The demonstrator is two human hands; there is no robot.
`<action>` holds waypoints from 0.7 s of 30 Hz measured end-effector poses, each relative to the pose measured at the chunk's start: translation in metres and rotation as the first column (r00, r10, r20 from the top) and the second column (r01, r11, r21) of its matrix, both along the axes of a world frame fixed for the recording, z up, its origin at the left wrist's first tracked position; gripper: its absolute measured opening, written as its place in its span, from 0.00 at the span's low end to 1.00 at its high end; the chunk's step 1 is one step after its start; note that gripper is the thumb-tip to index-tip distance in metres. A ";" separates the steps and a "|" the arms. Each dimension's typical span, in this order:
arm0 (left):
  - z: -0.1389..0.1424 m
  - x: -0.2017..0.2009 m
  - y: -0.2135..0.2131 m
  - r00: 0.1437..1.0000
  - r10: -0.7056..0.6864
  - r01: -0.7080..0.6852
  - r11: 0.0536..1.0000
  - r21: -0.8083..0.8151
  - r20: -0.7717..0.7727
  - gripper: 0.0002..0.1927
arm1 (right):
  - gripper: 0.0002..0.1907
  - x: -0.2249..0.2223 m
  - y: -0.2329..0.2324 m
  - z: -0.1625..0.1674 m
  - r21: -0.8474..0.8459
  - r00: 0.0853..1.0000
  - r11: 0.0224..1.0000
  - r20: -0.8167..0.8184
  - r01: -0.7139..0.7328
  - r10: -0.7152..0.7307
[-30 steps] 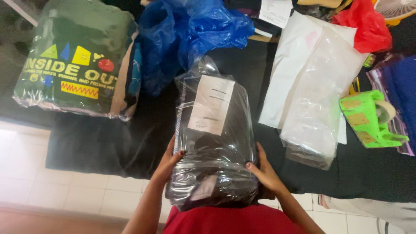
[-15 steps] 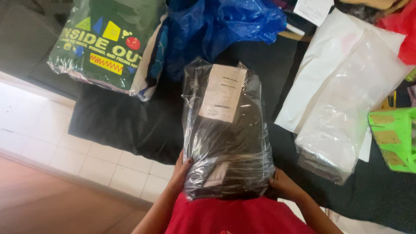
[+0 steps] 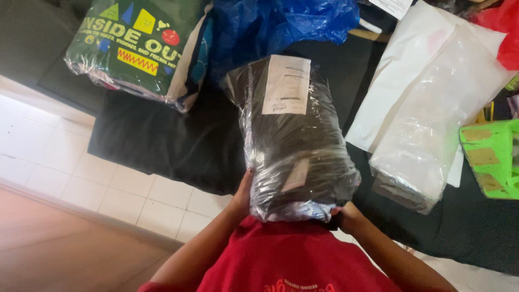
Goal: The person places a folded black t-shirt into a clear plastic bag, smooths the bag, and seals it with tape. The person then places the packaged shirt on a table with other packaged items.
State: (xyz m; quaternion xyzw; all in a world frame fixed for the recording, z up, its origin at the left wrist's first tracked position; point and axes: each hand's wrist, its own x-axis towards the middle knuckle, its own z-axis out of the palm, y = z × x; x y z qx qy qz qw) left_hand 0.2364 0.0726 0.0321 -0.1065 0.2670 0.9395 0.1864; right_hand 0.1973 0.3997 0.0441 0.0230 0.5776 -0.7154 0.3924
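Head view, looking down past my red shirt [image 3: 294, 259]: a black cloth [image 3: 162, 140] covers the work surface, its edge hanging over pale floor tiles [image 3: 48, 157]. At the far left lies a green printed garment sealed in a clear bag [image 3: 130, 46], and just beside it a crumpled blue plastic bag [image 3: 275, 27] bunches at the top of the frame. To my right a stack of white and clear plastic packets [image 3: 432, 119] slopes across the cloth, one packet holding a folded pale item; past it sits a bright green plastic tray [image 3: 489, 159] with brown tape patches, cut off by the frame edge, and a scrap of red plastic [image 3: 505, 32] shows in the top corner. Nothing stands between me and the bundle in the middle: a clear plastic bag of folded dark clothing [image 3: 294, 140], wrapped tight, with a white paper label [image 3: 286, 84] on its far end and a smaller slip showing through near my end. The bag stands lengthwise away from me, its near end against my chest. My left hand [image 3: 243, 192] is curled around the bag's lower left side, fingers pressed into the plastic. My right hand [image 3: 346, 216] grips the lower right corner, mostly hidden under the bag, so I cannot tell how far its fingers spread.
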 end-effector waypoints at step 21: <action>-0.035 0.044 0.009 0.910 0.175 -0.035 0.936 0.351 -0.376 0.44 | 0.30 0.019 -0.076 0.037 -0.321 0.811 0.885 -0.379 0.336 -0.445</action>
